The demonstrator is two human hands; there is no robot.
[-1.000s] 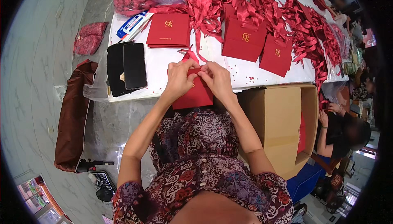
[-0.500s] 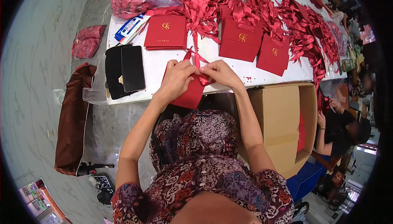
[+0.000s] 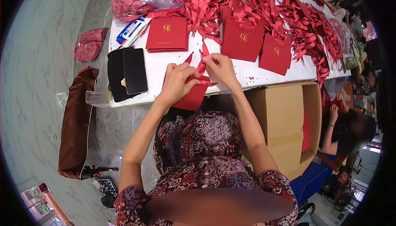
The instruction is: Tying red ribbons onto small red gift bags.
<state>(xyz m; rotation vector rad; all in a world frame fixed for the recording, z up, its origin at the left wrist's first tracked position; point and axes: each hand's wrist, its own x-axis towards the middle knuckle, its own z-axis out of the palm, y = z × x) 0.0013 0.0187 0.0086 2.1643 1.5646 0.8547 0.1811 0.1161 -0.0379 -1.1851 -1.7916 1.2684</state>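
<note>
A flat red paper piece [image 3: 190, 101], whether a bag or an envelope I cannot tell, lies at the table's near edge, partly under my left hand. My left hand [image 3: 178, 85] pinches a shiny red ribbon [image 3: 202, 67] just above this piece, thumb against fingers. One ribbon end sticks out to the right below my right hand [image 3: 223, 70]. That hand is closed on the upper stretch of the ribbon, whose tip points away from me. Another pointed ribbon end [image 3: 189, 58] rises behind my left fingers. The fingers hide where the ribbon meets the paper.
Stacks of red paper pieces with gold emblems [image 3: 167, 36] [image 3: 242, 46] lie beyond my hands, before a heap of red ribbons [image 3: 202, 3]. At left are a black phone [image 3: 135, 71] and a wipes pack [image 3: 133, 31]. A cardboard box [image 3: 284, 123] stands right; a co-worker [image 3: 344, 123] sits beyond.
My right hand has moved a little right and away from my left, drawing the ribbon upward. A ribbon end now shows to the right of my left fingertips. The left hand has barely moved.
</note>
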